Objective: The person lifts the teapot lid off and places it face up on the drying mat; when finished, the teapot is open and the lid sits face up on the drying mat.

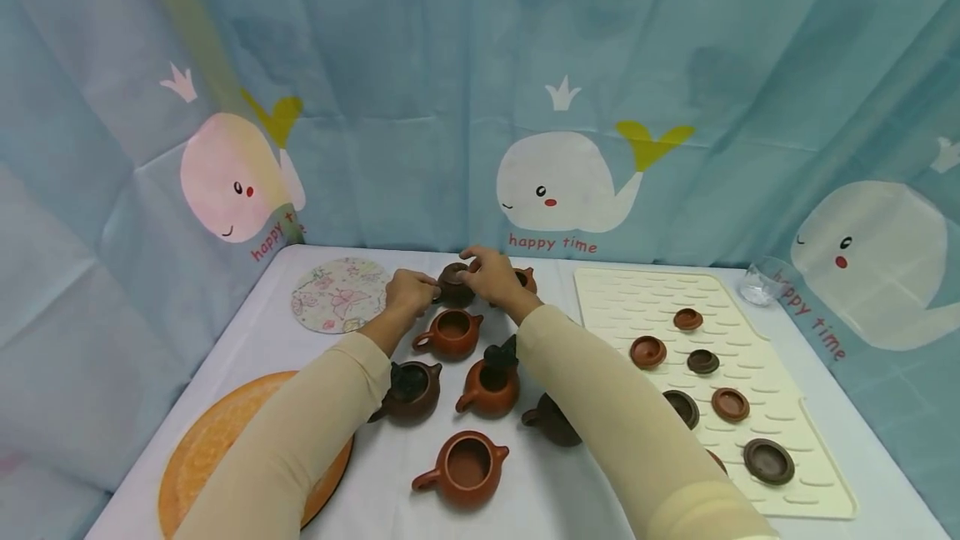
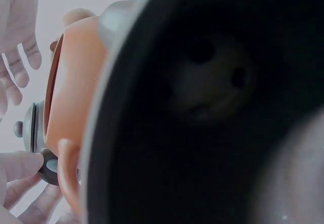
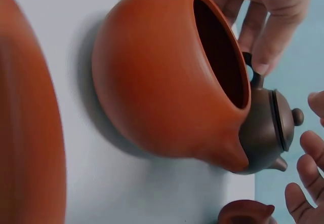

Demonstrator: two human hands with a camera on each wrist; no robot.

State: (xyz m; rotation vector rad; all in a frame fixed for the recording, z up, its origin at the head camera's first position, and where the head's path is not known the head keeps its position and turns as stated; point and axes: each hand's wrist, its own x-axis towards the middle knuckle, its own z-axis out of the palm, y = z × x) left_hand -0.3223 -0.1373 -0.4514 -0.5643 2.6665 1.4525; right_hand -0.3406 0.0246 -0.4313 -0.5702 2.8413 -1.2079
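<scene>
At the far side of the table stands a small dark brown teapot (image 1: pixel 454 294) with its knobbed lid (image 3: pixel 286 120) seated on top. My left hand (image 1: pixel 409 294) pinches that teapot's handle between thumb and fingers. On the other side, my right hand (image 1: pixel 495 277) hovers beside the lid and spout; in the right wrist view its fingers are apart and touch nothing. Just nearer than the dark pot sits a lidless red-brown teapot (image 3: pixel 152 82), which covers part of it in both wrist views. Another reddish teapot (image 1: pixel 528 280) is partly behind my right hand.
Closer in stand more lidless teapots, among them a red one (image 1: pixel 471 494) at front and a dark one (image 1: pixel 553 426) by my right sleeve. Several lids lie on a cream board (image 1: pixel 795 490) at right, near a clear cup (image 1: pixel 757 286). Left are a patterned round mat (image 1: pixel 341 296) and an orange disc (image 1: pixel 217 432).
</scene>
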